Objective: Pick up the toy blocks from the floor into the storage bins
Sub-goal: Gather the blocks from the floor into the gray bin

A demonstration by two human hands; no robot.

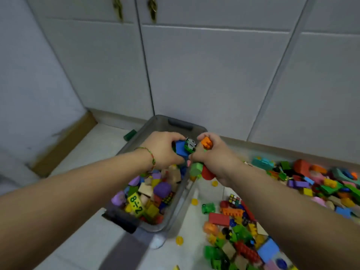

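Both hands carry a scoop of blocks over the bin

Left hand (pixel 163 151) fingers curl round a blue block (pixel 180 148); right hand (pixel 211 152) grips an orange block (pixel 206 143). Best released low over the grey storage bin (pixel 176 124) at centre frame; the floor pile (pixel 321 184) waits lower right.

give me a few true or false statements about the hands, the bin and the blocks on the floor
1. Both hands are raised above the bin with blocks in them. True: the left hand grips a blue block and the right hand an orange block, over the grey storage bin.
2. The bin is empty. False: it already holds many coloured blocks, including a yellow number tile.
3. A pile of blocks lies on the floor right of the bin. True.
4. The left wrist is bare. False: it wears a thin woven bracelet.
5. The small puzzle cube sits inside the bin. False: it is on the floor, among the loose blocks.
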